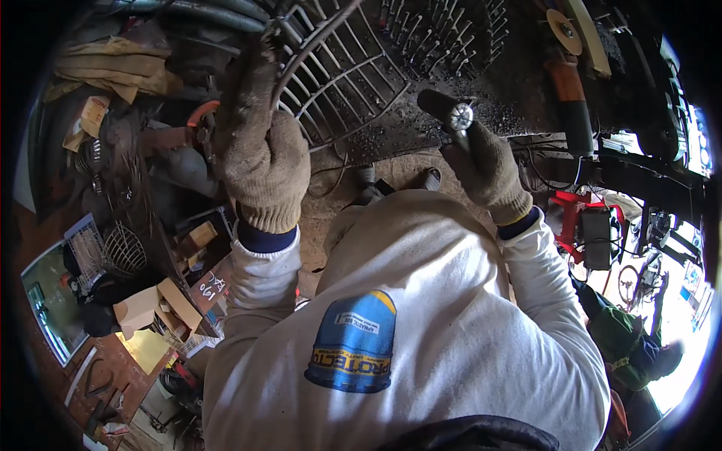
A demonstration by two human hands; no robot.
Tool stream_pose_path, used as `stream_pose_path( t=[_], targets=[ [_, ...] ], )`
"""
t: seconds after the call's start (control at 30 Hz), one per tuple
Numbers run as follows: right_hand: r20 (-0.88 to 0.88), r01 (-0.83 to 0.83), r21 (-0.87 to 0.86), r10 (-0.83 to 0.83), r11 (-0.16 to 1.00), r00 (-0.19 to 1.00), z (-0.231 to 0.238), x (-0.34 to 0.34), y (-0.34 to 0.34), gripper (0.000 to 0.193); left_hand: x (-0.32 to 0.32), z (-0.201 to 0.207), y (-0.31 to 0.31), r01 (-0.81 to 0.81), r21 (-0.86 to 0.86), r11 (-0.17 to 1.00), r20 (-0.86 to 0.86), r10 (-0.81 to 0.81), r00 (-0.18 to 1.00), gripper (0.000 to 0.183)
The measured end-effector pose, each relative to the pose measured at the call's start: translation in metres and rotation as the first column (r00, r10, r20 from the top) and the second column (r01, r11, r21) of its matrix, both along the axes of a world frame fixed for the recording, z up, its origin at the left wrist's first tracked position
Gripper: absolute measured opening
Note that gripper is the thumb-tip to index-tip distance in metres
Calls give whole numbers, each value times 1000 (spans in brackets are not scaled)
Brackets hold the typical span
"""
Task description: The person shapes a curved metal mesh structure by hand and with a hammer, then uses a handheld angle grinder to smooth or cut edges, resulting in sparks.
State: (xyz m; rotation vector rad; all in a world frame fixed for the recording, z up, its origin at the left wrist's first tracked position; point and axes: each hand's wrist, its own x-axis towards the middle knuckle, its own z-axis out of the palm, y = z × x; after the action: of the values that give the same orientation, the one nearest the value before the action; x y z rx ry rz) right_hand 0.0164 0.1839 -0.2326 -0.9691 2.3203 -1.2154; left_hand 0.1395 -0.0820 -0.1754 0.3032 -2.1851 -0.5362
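Observation:
My left hand (267, 165), in a dirty knitted glove, grips the left rim of a curved metal wire grille (346, 83). Its fingers point away from me along the rim and partly hide it. The grille leans over the dark bench at the top. In my gloved right hand (487, 169) is a hammer-like tool (460, 116) with a dark head and a bright round end, its fingers closed around the handle. That tool is a short way right of the grille, apart from it.
Many upright metal rods (444, 34) stand beyond the grille. An angle grinder (568, 86) lies at the far right of the bench. To the left are an open cardboard box (158, 308) and a wire basket (125, 250). Another person (635, 349) is at the lower right.

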Motion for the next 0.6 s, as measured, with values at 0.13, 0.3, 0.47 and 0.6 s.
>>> stream_pose_path(
  t=[0.13,0.3,0.47,0.6],
  targets=[
    [4,-82,55,82,995,997,15,3,-17,27,1,-3,-3,43,-60,997,10,-43,999,47],
    [15,-213,75,212,974,977,14,5,-39,35,-9,7,-2,139,-154,978,-10,-142,990,53],
    [-213,-285,115,304,952,929,12,5,-54,39,-3,9,0,110,-166,980,78,-98,992,52],
    [-205,-338,108,354,935,913,12,-3,-62,43,-8,10,-6,155,-198,968,52,-147,988,50]
  ],
)
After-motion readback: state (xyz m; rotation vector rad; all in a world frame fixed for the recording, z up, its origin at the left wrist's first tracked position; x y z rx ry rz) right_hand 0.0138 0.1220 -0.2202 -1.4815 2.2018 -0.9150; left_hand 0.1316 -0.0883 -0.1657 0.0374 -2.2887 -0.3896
